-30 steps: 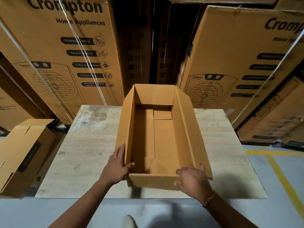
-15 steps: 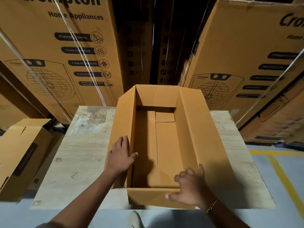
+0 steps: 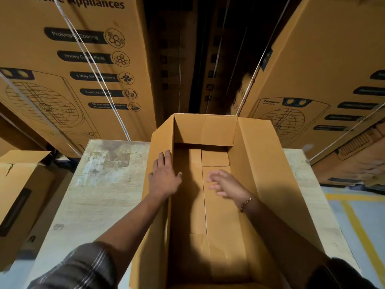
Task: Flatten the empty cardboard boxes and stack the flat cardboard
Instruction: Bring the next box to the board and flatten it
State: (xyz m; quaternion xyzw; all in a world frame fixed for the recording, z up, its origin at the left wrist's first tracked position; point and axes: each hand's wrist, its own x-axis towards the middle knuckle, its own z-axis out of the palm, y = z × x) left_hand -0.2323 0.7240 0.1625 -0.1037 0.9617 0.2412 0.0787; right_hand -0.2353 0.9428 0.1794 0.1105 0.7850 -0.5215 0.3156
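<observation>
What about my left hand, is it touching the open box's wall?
Touching. Head view: the left hand lies flat on the left wall of the cardboard box, thumb over its edge.

Tan box (image 3: 260,163), grey plaid sleeve (image 3: 83,265), yellow floor line (image 3: 362,232).
</observation>
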